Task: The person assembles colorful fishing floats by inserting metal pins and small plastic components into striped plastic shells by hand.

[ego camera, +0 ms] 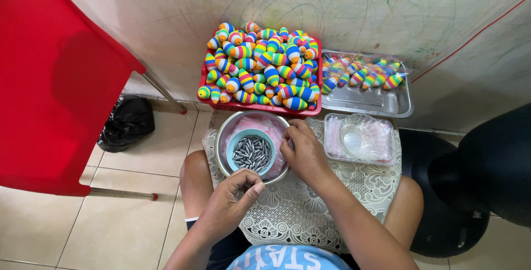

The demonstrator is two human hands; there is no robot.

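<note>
A white lace cloth (310,215) lies over the person's lap. On it sits a round steel bowl (221,143) lined with pink plastic, holding a small pale-blue bowl (231,142) heaped with dull grey, pointed metal weights (251,154). The right hand (304,151) rests on the steel bowl's rim, its fingers dipped inside; whether its grip pinches anything cannot be told. The left hand (232,195) hovers just below the bowl, fingers curled together, contents hidden. A red basket (204,90) brims with striped, egg-shaped foam floats (265,65). Beside it, a steel tray (381,104) holds bagged floats, and a clear plastic box (359,137) sits near
</note>
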